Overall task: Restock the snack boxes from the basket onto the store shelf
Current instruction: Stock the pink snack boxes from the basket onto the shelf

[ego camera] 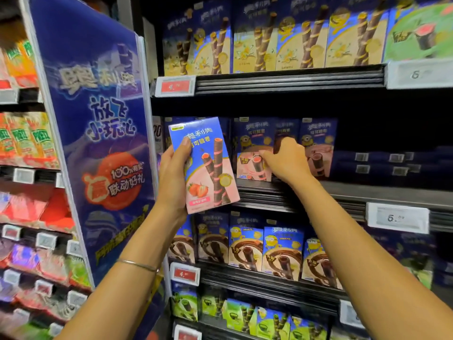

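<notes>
My left hand (174, 171) grips a blue and pink strawberry wafer-roll snack box (207, 165), held upright in front of the middle shelf (282, 192). My right hand (285, 159) reaches onto that shelf, fingers curled round a blue and pink snack box (252, 153) standing there. Two more boxes of the same kind (317, 146) stand to the right of it. The basket is not in view.
The shelf above holds vanilla wafer boxes (269, 42); the shelf below holds chocolate ones (269, 249), with green ones (245, 317) lower still. A blue promotional panel (98, 133) juts out at the left. Dark packs (392, 165) fill the middle shelf's right side. Price tags (398, 217) line the shelf edges.
</notes>
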Available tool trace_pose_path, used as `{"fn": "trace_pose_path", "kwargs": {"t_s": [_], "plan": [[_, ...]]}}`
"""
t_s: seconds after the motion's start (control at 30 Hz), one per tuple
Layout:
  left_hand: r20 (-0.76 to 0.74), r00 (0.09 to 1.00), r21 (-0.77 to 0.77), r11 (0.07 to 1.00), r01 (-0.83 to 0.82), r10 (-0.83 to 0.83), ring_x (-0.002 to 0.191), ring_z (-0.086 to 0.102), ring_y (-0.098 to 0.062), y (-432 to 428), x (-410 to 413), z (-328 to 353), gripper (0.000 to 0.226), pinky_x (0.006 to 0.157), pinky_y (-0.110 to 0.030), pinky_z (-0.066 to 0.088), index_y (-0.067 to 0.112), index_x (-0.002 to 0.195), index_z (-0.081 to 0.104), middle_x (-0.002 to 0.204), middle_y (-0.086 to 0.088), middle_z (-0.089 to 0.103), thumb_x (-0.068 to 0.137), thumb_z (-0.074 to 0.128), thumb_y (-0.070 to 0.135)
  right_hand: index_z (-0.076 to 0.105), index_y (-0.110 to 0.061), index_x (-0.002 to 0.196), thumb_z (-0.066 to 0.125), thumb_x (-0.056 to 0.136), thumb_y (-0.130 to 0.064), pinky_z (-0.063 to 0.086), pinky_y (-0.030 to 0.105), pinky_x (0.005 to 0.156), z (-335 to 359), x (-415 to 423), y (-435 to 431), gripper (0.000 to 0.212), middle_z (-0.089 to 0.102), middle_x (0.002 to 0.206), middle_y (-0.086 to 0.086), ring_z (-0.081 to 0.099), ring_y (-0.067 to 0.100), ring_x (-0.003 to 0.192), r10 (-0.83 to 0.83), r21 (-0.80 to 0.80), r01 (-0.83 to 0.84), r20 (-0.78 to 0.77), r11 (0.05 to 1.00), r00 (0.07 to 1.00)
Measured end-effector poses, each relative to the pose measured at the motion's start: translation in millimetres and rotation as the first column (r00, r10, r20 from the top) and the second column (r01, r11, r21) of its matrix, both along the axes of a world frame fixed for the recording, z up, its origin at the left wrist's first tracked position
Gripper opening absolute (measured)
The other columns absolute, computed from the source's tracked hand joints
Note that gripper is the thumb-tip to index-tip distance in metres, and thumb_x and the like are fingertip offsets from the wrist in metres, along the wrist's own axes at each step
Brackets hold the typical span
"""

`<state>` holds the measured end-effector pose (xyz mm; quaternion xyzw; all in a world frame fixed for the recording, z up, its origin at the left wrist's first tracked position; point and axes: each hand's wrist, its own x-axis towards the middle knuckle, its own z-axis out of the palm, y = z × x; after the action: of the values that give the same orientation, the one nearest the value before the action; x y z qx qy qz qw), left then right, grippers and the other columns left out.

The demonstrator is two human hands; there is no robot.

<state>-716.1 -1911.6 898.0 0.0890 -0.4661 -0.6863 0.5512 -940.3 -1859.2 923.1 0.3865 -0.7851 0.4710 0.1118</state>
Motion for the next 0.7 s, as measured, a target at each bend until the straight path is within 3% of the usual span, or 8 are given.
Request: {"fn": "trace_pose_path", "kwargs": {"t_s": [0.07,0.2,0.3,0.5,0.7], "plan": [[-0.002,1.0,0.001,1.0,0.001,-0.001,0.13,0.06,-0.045,3,-1,1,0.076,0.112,-0.065,0.044,0.004,0.151,0.046,0.139,-0.019,0.065,0.091,0.067,0.045,0.048,-0.016,0.099,0.07,0.092,-0.038,0.042,0.039,0.072,0,3,-6,0.032,0.062,0.118,0.019,0.061,0.041,0.101,-0.03,0.016,0.031,-0.06,0.999,0.998],[-0.012,1.0,0.021,1.0,-0.011,0.011,0.132,0.058,-0.046,3,-1,-1,0.068,0.111,-0.065,0.045,0.003,0.152,0.044,0.142,-0.021,0.062,0.099,0.064,0.041,0.047,-0.014,0.089,0.063,0.095,-0.028,0.041,0.04,0.069,1,4,-13,0.022,0.063,0.111,0.021,0.058,0.039,0.088,-0.054,0.063,0.066,-0.172,0.996,0.984],[-0.003,1.0,0.022,1.0,-0.021,0.021,0.131,0.058,-0.047,2,0,-3,0.063,0.112,-0.066,0.043,0.001,0.15,0.046,0.141,-0.022,0.063,0.103,0.061,0.039,0.059,-0.008,0.1,0.061,0.095,-0.024,0.041,0.039,0.069,1,6,-19,0.017,0.065,0.113,0.022,0.063,0.042,0.096,-0.074,0.088,0.096,-0.222,0.992,0.972],[0.035,0.999,0.0,0.999,-0.033,0.033,0.13,0.059,-0.048,3,1,-3,0.061,0.111,-0.066,0.044,0.0,0.149,0.046,0.137,-0.022,0.066,0.103,0.059,0.039,0.063,-0.007,0.108,0.061,0.094,-0.025,0.045,0.04,0.072,2,10,-28,0.022,0.067,0.114,0.02,0.065,0.042,0.101,-0.084,0.154,0.124,-0.244,0.98,0.966],[0.082,0.996,-0.049,0.998,-0.042,0.046,0.123,0.064,-0.045,3,1,-5,0.068,0.108,-0.063,0.049,0.001,0.147,0.049,0.133,-0.02,0.069,0.098,0.062,0.045,0.064,-0.007,0.113,0.061,0.095,-0.025,0.039,0.035,0.073,7,12,-32,0.025,0.066,0.117,0.02,0.064,0.038,0.103,-0.07,0.21,0.122,-0.239,0.97,0.969]]}}
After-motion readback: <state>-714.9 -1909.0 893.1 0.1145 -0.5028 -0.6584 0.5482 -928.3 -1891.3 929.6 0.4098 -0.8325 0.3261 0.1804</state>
